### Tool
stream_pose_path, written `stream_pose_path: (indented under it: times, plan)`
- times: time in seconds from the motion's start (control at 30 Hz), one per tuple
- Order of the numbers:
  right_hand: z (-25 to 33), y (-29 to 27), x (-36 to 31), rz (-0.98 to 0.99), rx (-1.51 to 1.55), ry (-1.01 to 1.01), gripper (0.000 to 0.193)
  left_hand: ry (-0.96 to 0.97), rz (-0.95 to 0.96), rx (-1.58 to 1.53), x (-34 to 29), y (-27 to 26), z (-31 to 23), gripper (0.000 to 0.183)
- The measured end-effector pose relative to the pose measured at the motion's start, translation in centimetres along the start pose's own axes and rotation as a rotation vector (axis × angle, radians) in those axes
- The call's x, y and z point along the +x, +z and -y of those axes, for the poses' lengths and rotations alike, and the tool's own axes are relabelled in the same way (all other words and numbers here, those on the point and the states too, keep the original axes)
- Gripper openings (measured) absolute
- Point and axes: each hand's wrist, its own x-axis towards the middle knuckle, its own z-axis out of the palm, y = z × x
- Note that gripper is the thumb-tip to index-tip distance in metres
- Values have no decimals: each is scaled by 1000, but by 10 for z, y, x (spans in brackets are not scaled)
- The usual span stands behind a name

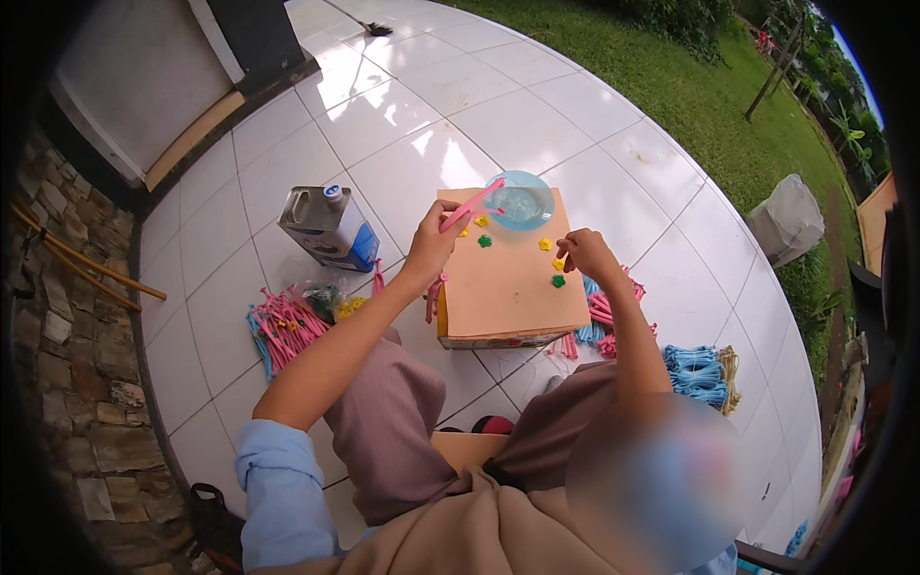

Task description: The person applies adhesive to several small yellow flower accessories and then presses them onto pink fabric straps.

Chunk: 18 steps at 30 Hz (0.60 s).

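We are seated on the white tiled floor with a flat orange cardboard box serving as our work surface in front of us. Our left hand is closed around a slim pink stick, gripping it near its lower end. The stick's long axis runs up and to the right, away from us, and its far tip reaches the rim of a shallow pale-blue bowl at the far edge of the box.

Our right hand hangs over the right side of the box with fingers curled in a pinch. We cannot tell whether anything small is between the fingertips. Just near of it lies a green flower-shaped piece, and just left of it a yellow flower piece; the right hand is by far the nearer one to both. Another green flower piece and a yellow one lie just right of the left hand, beneath the stick.

Left of the box stand a metal can with a blue label and a heap of pink sticks on the floor. To the right lie more pink and blue sticks and a bundle of blue ones.
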Motion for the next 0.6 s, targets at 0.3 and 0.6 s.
stream_pose_path:
  times: [0.3,0.6]
  plan:
    - [-34,34,9,-16,-47,-240,52,-32,210,-208,8,1,6,26]
    - [-6,19,2,-116,118,-322,45,-212,298,-106,-5,10,-20,32]
